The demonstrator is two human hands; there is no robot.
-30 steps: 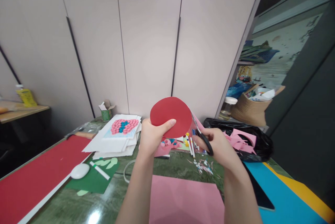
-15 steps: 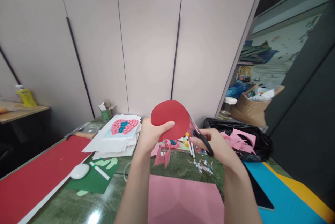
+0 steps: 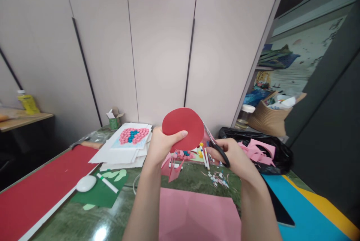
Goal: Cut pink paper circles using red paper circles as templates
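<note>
My left hand point(image 3: 164, 143) pinches a rounded piece of red paper point(image 3: 187, 124) near its lower left, thumb flat on the front face. In my right hand point(image 3: 230, 154) is a pair of scissors point(image 3: 221, 151) with black handles, its blades pointing up and left along the paper's right edge. Pink paper strips point(image 3: 172, 169) dangle beneath the red piece; how they join it is hidden. A sheet of pink paper point(image 3: 199, 214) lies on the table between my forearms.
A black plastic bag point(image 3: 284, 158) with pink paper scraps point(image 3: 260, 151) stands at the right. On the left are white sheets point(image 3: 120, 155) with a pink and blue picture point(image 3: 132, 136), green paper point(image 3: 104, 198), a white mouse point(image 3: 86, 183) and a marker point(image 3: 108, 183).
The dangling pink strips have swung and turned. The scissors' blades show a little more apart; both hands are in nearly the same place.
</note>
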